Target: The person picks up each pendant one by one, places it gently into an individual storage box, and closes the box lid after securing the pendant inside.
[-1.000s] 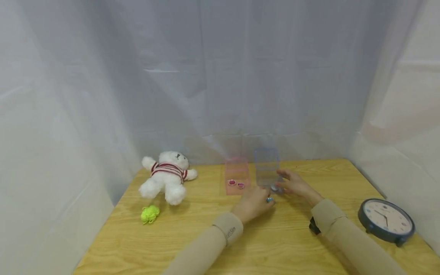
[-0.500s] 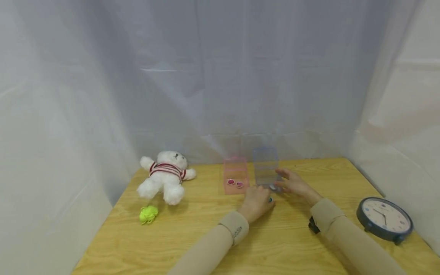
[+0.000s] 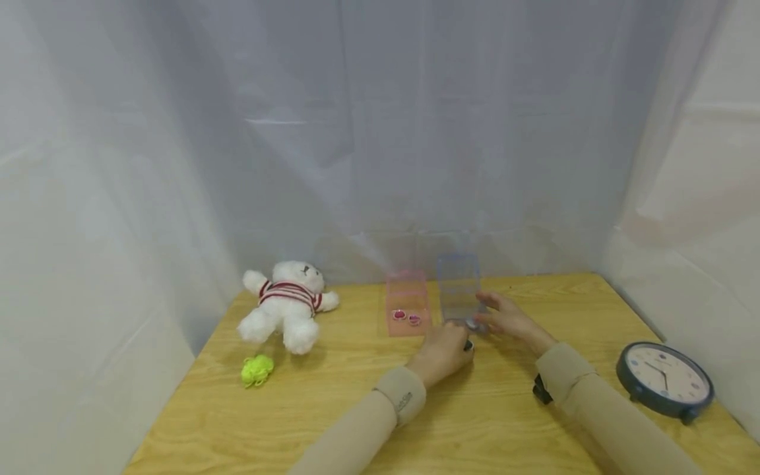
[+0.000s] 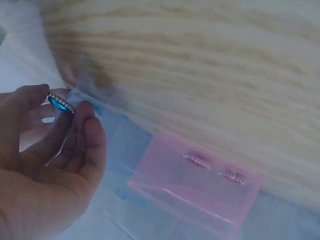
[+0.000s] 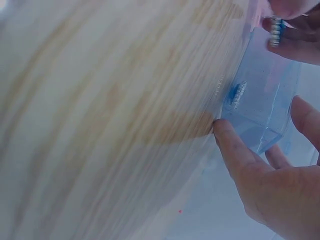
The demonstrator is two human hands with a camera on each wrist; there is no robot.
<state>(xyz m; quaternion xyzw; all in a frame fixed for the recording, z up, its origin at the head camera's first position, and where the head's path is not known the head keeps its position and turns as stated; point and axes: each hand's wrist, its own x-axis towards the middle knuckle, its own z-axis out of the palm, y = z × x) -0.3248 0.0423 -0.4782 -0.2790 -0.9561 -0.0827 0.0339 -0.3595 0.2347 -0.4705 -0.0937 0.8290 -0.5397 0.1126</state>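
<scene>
My left hand [image 3: 442,351] pinches a blue gem with a rhinestone rim [image 4: 61,103] between thumb and fingertips, at the front of the clear blue box [image 3: 460,290]. My right hand [image 3: 512,322] is at the box's right end, its fingers fairly straight and spread. In the right wrist view, one fingertip [image 5: 220,126] touches the box's lower corner. Inside that box lies another blue gem [image 5: 238,95]. To the left, a clear pink box [image 3: 407,290] holds two pink gems [image 3: 400,315] with sparkling rims. The blue box's raised lid stands at its back.
On the left of the wooden table [image 3: 332,396] lies a white teddy bear [image 3: 291,303] in a striped top. A bright yellow-green tangle of string [image 3: 257,370] is in front of it. A dark-rimmed clock [image 3: 665,379] lies at the right. Pale sheeting [image 3: 415,132] hangs behind.
My left hand has shifted slightly to the right, and the gem in it has turned, showing less of its blue face. My right hand stays almost where it was beside the blue box.
</scene>
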